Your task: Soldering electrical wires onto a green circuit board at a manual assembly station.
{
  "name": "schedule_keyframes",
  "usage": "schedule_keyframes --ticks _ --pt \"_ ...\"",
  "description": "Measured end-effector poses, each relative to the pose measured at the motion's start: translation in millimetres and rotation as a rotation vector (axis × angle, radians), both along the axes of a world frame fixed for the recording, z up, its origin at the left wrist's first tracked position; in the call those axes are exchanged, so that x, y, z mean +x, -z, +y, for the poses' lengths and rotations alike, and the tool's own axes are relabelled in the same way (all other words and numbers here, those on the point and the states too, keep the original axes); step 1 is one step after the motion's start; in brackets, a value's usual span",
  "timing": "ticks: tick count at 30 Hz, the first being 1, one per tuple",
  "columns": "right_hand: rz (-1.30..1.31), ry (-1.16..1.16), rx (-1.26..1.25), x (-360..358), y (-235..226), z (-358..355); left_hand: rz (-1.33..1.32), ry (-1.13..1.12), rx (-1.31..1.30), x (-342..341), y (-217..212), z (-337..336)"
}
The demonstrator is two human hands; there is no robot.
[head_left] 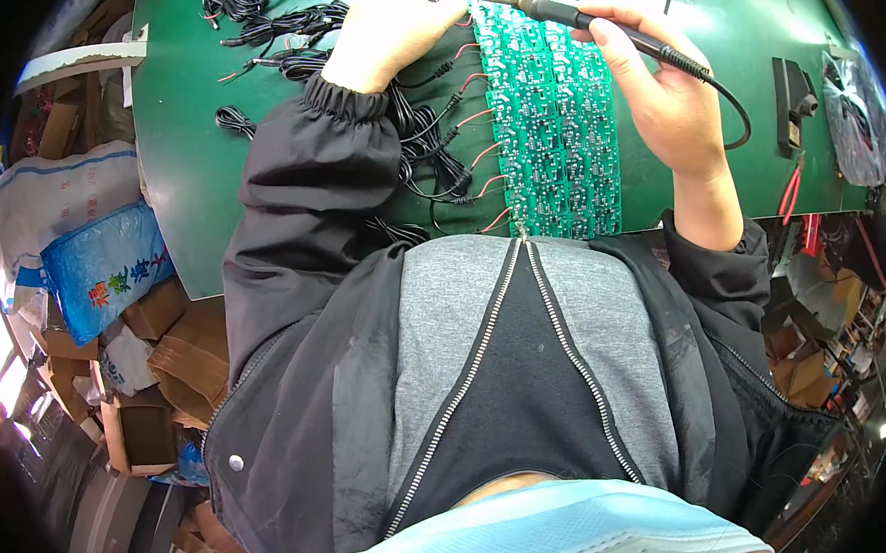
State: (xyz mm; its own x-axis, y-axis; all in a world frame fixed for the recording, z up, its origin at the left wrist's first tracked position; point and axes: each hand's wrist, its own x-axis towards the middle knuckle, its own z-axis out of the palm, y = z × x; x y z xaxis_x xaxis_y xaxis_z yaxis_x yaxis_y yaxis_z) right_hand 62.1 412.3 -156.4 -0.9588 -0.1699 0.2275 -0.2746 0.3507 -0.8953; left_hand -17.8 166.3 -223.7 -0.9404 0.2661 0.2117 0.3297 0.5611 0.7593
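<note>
Circuit boards (576, 133): upper centre, desk (183, 163) | right hand (667, 103): grip closed around soldering iron (559, 11) | left hand (401, 29): grip indeterminable | red leads (474, 118): lower left-edge ones apparently attached; top-corner joint apparently unfinished

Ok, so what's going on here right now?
A person's right hand holds a soldering iron, its tip pointing left at the far left corner of the green circuit boards. The left hand is at that same corner; what its fingers hold is too hard to make out. Thin red wires run from the boards' left edge to black cables bunched on the green table.
</note>
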Motion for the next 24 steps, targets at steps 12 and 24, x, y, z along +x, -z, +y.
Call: schedule_keyframes --ticks 12,24 --pt "-0.003 -0.002 0.071 -3.3 -8.3 -5.4 0.022 0.014 0.012 -0.6 0.6 -0.2" --pt "0.070 0.067 0.040 -53.0 -9.6 -1.4 0.010 0.022 0.026 -0.3 -9.1 2.7"
